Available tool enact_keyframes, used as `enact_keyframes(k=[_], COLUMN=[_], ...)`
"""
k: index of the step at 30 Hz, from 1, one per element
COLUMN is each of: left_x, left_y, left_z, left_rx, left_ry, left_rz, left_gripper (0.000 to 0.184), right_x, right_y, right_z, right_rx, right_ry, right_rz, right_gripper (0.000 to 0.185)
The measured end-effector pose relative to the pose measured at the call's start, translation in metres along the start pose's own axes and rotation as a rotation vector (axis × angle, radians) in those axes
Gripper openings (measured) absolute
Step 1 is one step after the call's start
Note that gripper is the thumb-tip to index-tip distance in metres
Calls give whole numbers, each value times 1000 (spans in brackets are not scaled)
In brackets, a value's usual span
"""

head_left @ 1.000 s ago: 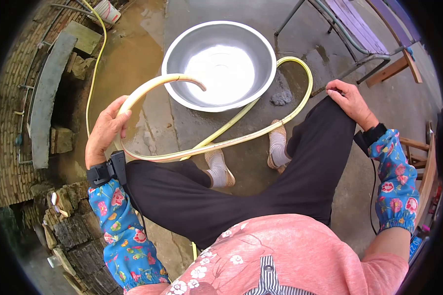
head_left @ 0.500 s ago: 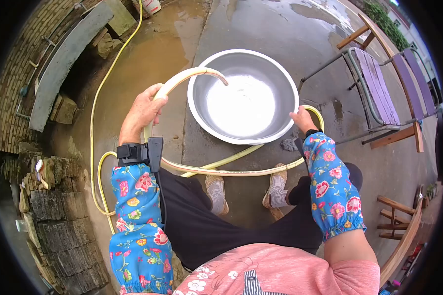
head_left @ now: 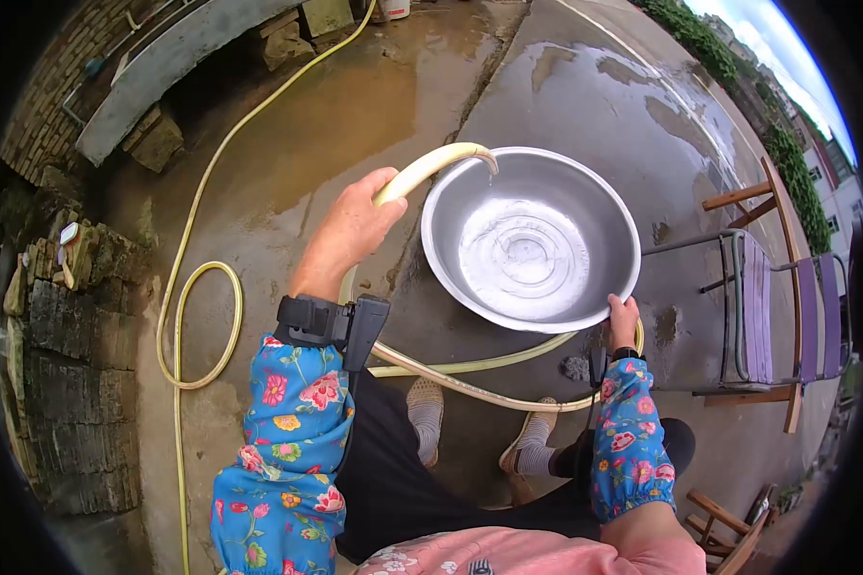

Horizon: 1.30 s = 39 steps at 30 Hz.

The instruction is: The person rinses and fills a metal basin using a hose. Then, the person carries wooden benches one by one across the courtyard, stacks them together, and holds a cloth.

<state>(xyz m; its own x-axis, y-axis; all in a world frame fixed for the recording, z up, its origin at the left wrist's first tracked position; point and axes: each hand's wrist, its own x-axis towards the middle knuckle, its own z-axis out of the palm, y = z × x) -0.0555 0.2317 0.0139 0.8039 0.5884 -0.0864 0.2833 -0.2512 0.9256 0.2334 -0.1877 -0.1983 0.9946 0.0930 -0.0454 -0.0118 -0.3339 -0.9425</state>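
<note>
My left hand (head_left: 353,222) is wrapped round a pale yellow hose (head_left: 441,165) near its end. The hose curves over the left rim of a wide metal basin (head_left: 594,206), and a little water drips from its mouth. Shallow water (head_left: 527,251) with round ripples covers the basin's bottom. At the near right, my right hand (head_left: 623,321) grips the basin's rim, fingers partly hidden. Another stretch of the hose passes in front of my feet below the basin.
To the right stands a chair with purple slats (head_left: 757,311), beside a wooden frame (head_left: 781,211). Stacked stone slabs (head_left: 77,355) line the left. A looped length of hose (head_left: 238,316) lies on the wet concrete (head_left: 355,115). My shoes (head_left: 527,436) are just before the basin.
My view has turned, so the basin sits lower and further right. The hose end has drawn back toward the basin's far left rim. My right hand stays on the rim.
</note>
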Motion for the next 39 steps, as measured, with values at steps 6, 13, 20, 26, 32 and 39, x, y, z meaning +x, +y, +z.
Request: enact_keyframes(k=[6,13,20,26,32,39], left_x=[-11,-24,-27,-21,-26,-20], left_y=[-7,-28,-17,-25,-18,-23], left_z=[-5,-9,-12,-12,-16,-12], left_rx=[151,168,160,151,167,184], left_ry=[55,19,60,56,-17,-34], left_rz=[-63,-125,-94,-114,-126,-145], left_gripper=[42,39,32,31,35,39], right_x=[10,-30,-75,-88,-90,-103], right_y=[-174,-282,-312,-318,-318,-317], right_z=[70,183,256,273,273,281], right_rx=[-218,-669,-904,-913,-973,-952], right_ry=[-170,-204,-220,-193,-203,-290], right_rz=[-204,-617,-806,-822,-819,-901], right_gripper=[24,31,30,24,25,36])
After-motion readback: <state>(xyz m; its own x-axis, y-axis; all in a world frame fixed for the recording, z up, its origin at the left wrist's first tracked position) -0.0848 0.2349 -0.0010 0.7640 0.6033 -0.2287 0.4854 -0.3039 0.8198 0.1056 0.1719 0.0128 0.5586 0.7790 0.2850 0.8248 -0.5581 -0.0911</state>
